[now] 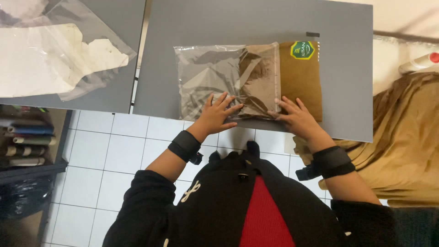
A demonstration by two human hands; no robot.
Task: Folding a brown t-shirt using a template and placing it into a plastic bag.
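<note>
Pressing flat and open, left hand [218, 113] and right hand [297, 118] on crinkly clear plastic bag [210, 75] around folded brown cloth [299, 75].

I am looking down at what appears to be a small garment packing workroom. A grey table [347, 68] stands over a white tiled floor [105, 151]. On the table lies a clear plastic bag [206, 73] with folded brown cloth [299, 82] partly slid inside it. To the far left, a second grey table [116, 91] carries more clear bags [91, 27]. To the right sits a heap of tan fabric [407, 137]. At the near left, a low shelf [27, 167] holds rolled cloth in dark colours, with a black bag [23, 196] below.
</note>
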